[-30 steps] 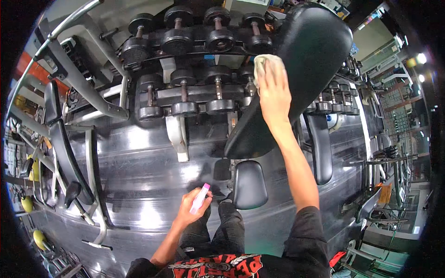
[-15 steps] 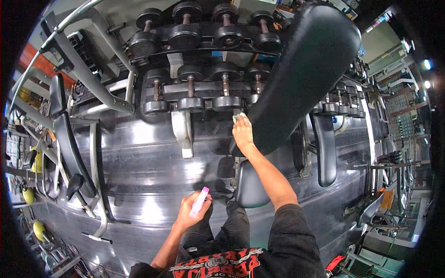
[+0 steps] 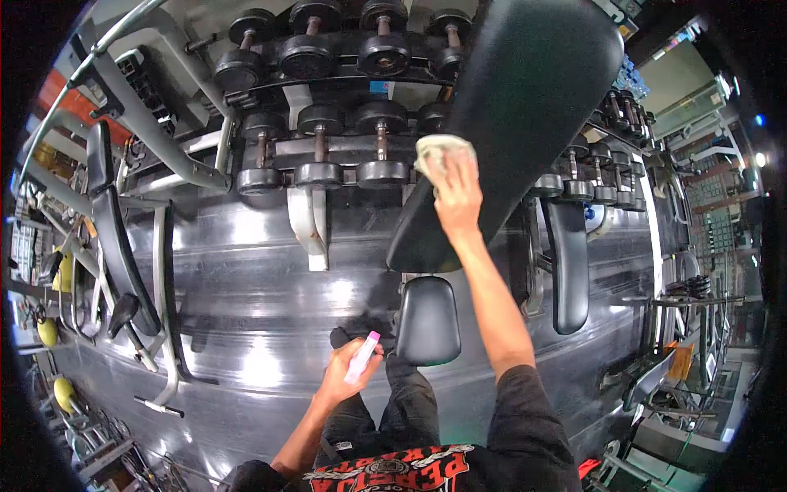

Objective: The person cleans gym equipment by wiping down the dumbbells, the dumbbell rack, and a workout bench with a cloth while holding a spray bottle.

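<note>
Right hand (image 3: 459, 197): presses crumpled pale cloth (image 3: 438, 152) against left edge of black padded bench backrest (image 3: 525, 107). Left hand (image 3: 344, 373): closed around small pink-capped white bottle (image 3: 361, 357), label unreadable. Shirt print (image 3: 389, 474): red letters, inverted, not legible.

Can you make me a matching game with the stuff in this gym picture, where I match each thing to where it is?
Things:
1. cloth
2. spray bottle
3. dumbbells
4. small seat pad

Places:
A. lined up on the rack at the top
B. in the left hand
C. just below the long backrest
D. under the right hand, pressed on the backrest

Pairs: 1-D, 2-B, 3-A, 4-C
</note>
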